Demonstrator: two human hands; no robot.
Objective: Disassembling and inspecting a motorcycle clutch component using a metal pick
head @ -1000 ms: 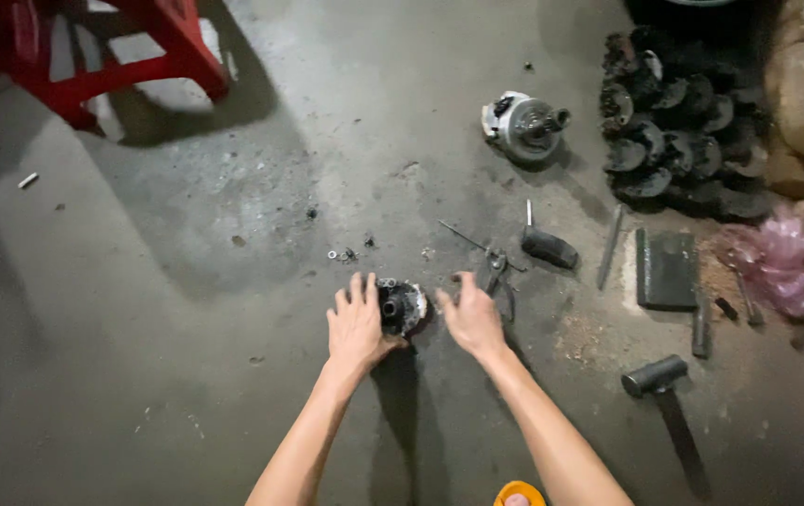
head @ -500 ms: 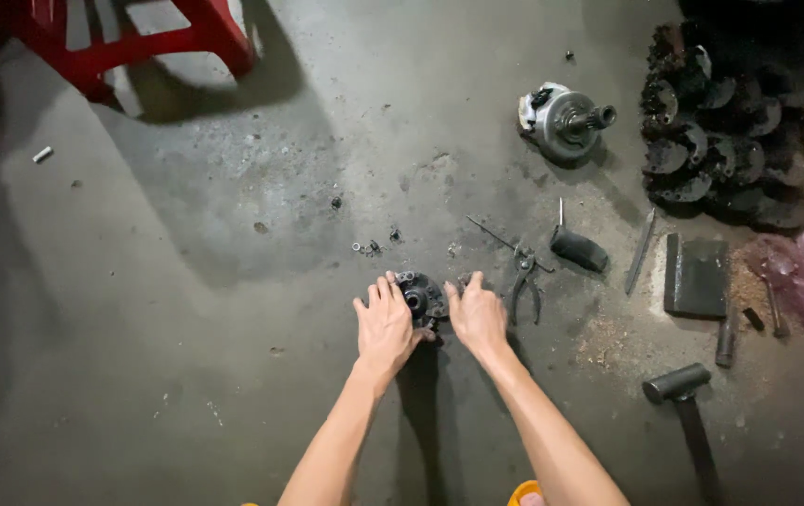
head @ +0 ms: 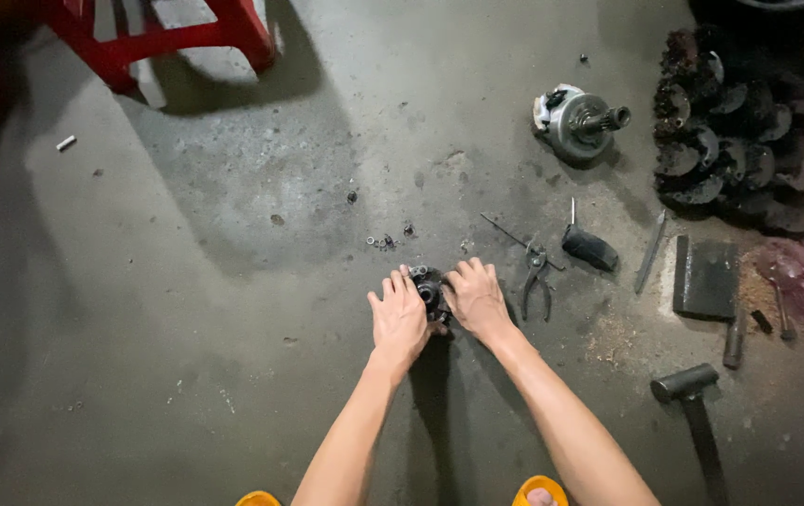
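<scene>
A small dark, greasy round metal part (head: 428, 286) rests on the concrete floor between both hands. My left hand (head: 398, 317) cups its left side, fingers spread over it. My right hand (head: 477, 298) presses on its right side, fingers curled around the rim. Most of the part is hidden under my fingers. Both forearms reach in from the bottom of the view.
Pliers (head: 535, 281) and a black-handled screwdriver (head: 586, 245) lie just right of my hands. A hammer (head: 692, 405), a dark flat block (head: 707, 277), a metal hub with shaft (head: 576, 122), a heap of dark gears (head: 730, 131), tiny loose pieces (head: 383, 242) and a red stool (head: 163, 37) surround them.
The view has shifted slightly, so things sit a little lower and further right. Both hands stay on the round part, with only small finger movements.
</scene>
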